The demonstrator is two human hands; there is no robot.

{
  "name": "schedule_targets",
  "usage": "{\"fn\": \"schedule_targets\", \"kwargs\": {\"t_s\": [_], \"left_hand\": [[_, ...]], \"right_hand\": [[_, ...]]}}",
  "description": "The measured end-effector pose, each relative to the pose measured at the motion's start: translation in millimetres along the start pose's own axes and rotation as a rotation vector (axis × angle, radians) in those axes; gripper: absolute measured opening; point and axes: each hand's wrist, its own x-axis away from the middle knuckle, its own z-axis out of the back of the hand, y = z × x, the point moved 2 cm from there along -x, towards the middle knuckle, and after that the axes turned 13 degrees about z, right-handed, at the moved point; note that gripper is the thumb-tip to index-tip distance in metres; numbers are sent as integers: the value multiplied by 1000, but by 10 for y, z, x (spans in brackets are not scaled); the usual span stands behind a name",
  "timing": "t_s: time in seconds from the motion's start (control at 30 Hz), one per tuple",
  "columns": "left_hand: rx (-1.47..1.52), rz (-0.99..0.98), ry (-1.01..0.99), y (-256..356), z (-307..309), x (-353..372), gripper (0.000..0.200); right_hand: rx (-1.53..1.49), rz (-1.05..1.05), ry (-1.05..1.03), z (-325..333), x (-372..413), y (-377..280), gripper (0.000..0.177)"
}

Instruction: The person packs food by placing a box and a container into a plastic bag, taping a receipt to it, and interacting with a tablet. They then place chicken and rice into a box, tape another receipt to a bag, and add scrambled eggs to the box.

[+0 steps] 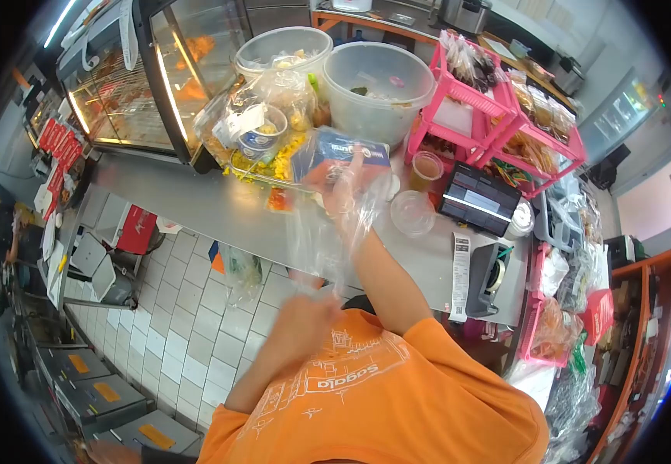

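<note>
clear plastic bag (318, 232) is drawn between both hands, apparently for tautness, over the table (227, 220) edge; left hand (293, 329) appears closed on its near end; right hand (342, 197) is blurred, grip opening cannot be told; room lies leftward, cup (427, 170) and lid (412, 214) limit the right

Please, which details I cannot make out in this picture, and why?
All in the head view:
- Left hand: fingers blurred by motion.
- Right hand: grip blurred, behind clear plastic bag.
- Receipt: print too small.
- Dark screen: text too small.
- Orange shelf: cut by dark lens edge.
</note>
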Motion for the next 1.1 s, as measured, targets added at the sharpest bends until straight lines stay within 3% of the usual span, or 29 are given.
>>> {"fn": "schedule_targets", "kwargs": {"t_s": [0.03,0.07,0.1,0.17,0.23,0.27,0.33,0.37,0.4,0.43,0.47,0.53,0.57,0.63,0.67,0.73,0.77,0.83,0.9,0.93,0.97,1.03,1.1], "left_hand": [[67,-64,-71,233,139,85,11],[132,-129,-144,373,237,138,9],[139,-150,-154,345,315,106,9],[333,-178,121,109,568,-90,11],[316,93,-362,-287,536,-106,17],[440,-7,-471,-215,628,-44,17],[553,-171,-672,-35,681,-62,17],[783,-149,-616,67,624,-48,16],[1011,-105,-550,126,590,-73,16],[1050,-50,-448,61,413,-248,17],[1083,11,-332,23,193,-468,18],[906,-230,-119,418,20,-835,14],[910,-243,-137,369,-73,-914,14],[411,-97,-5,192,-204,-1146,15],[416,-109,-23,216,-257,-1201,15],[657,-225,-63,419,-236,-1266,23],[662,-232,-64,393,-279,-1321,23],[606,-23,-74,138,-364,-1326,24],[773,-60,-42,287,-268,-1252,34],[741,-62,-27,334,-212,-1217,37],[694,-56,-24,356,-160,-1154,41],[607,38,37,413,-116,-1018,44],[516,125,104,450,-143,-990,47]], "right_hand": [[-185,-56,-246,254,-74,-1,53],[345,183,313,-481,387,-137,50],[350,205,320,-432,504,-164,50],[240,218,497,-201,660,-294,54],[327,391,537,485,955,-212,59],[413,532,555,716,1074,-217,66],[692,361,791,237,1442,-347,79],[682,421,860,384,1587,-333,79],[924,300,998,594,1672,-298,76],[1154,145,1123,722,1770,-335,73],[1138,173,1164,563,1958,-534,73],[2090,-268,336,-200,2275,-1026,63],[2089,-263,362,-292,2348,-1176,63],[2614,172,500,-475,2483,-1502,50],[2616,163,528,-552,2571,-1731,50],[2251,55,-5,-739,2720,-2225,36],[2258,59,0,-855,2817,-2558,36],[1379,-280,40,-927,3029,-3200,25],[1465,269,422,-131,3152,-4199,21],[2141,457,495,657,3261,-4858,23],[2444,206,1135,904,3445,-5224,30],[2515,89,1122,1657,3746,-5619,37],[2385,339,996,1938,3785,-5570,35]]}}
